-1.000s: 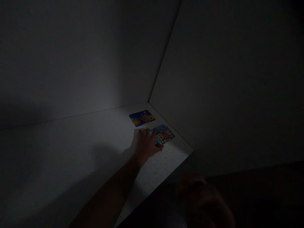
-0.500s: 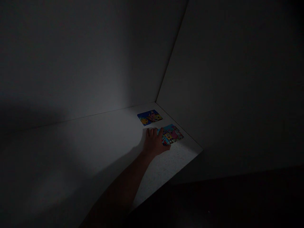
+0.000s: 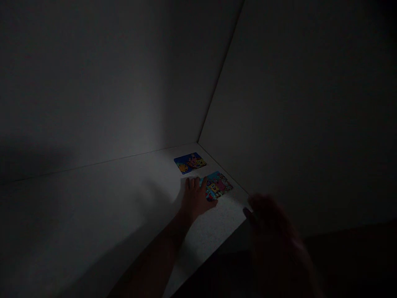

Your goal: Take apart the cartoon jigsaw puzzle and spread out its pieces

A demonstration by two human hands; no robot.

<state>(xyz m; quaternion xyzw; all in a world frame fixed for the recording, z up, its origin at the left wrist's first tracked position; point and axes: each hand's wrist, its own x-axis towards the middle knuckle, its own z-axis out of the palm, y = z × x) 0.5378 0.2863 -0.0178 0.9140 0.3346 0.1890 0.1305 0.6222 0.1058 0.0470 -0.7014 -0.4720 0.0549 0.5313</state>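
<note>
My left hand (image 3: 196, 200) rests on the white shelf-like surface with its fingers spread. Its index finger and thumb lie around the left end of a picture card (image 3: 218, 185) printed with colourful cartoon figures on light blue. Just behind it lies a second picture card (image 3: 190, 163), dark blue with yellow and pink cartoon figures, which the hand does not touch. To the right, my right hand (image 3: 268, 215) hangs over the surface's front corner, dark and smeared by motion. Its thumb shows apart from the fingers, but whether it holds anything is unclear.
The white surface (image 3: 130, 186) meets a pale wall (image 3: 93, 82) behind and another wall panel (image 3: 294, 124) on the right. Its front edge drops into darkness. The light is very dim, with arm shadows across the left.
My right hand has come into view from the lower right. My left hand stays at the nearer card. The whole view has shifted slightly, so the cards sit lower and further left.
</note>
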